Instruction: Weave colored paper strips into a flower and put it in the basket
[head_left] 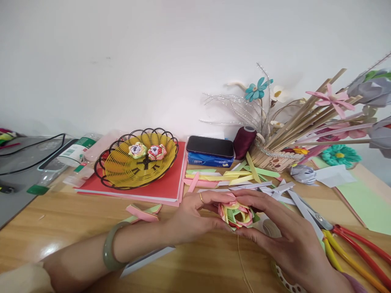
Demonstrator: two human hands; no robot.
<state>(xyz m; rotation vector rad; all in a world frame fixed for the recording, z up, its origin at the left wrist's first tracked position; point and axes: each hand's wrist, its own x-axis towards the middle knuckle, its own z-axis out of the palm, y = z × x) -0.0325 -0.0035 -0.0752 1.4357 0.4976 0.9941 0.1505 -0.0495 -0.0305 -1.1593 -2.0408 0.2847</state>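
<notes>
Between both hands, a little above the wooden table, is a folded paper flower (236,213) in pink, yellow and green with an open middle. My left hand (201,211) grips its left side, thumb below and fingers above. From the right, my right hand (281,228) closes on it with thumb and fingertips. A thin tan string (240,256) hangs below the flower. Behind the hands lie several folded paper strips (232,179) in green, yellow, pink and white. A roll of tape (285,278) is partly hidden under my right hand.
A yellow woven basket (122,171) with two small paper flowers stands on red paper (161,191). A phone (209,146) rests on a blue tissue pack (210,159) beside a maroon thread spool (244,140). Red-handled scissors (351,236) and yellow-handled pliers (345,256) lie at right, near a flower-filled holder (275,156).
</notes>
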